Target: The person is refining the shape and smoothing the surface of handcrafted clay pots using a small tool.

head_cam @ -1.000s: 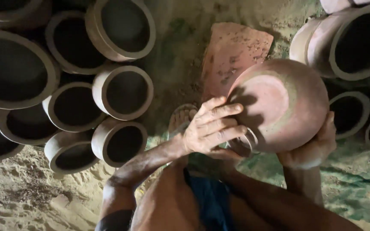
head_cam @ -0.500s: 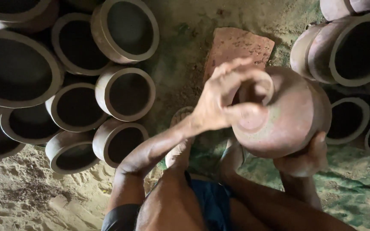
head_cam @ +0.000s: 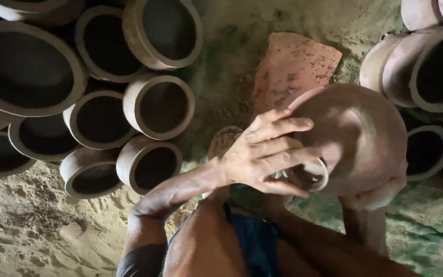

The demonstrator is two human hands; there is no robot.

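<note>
your left hand point(head_cam: 262, 151) had dropped back flat, fingers spread, onto the round clay pot point(head_cam: 357, 136). your right hand point(head_cam: 380, 192) cupped it from beneath, above the sandy floor point(head_cam: 42, 231), near open pots point(head_cam: 157, 105).

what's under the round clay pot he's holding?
Right hand cups the round clay pot from below; left hand lies flat against its side. Behind it lies a flat clay slab, partly covered.
</note>
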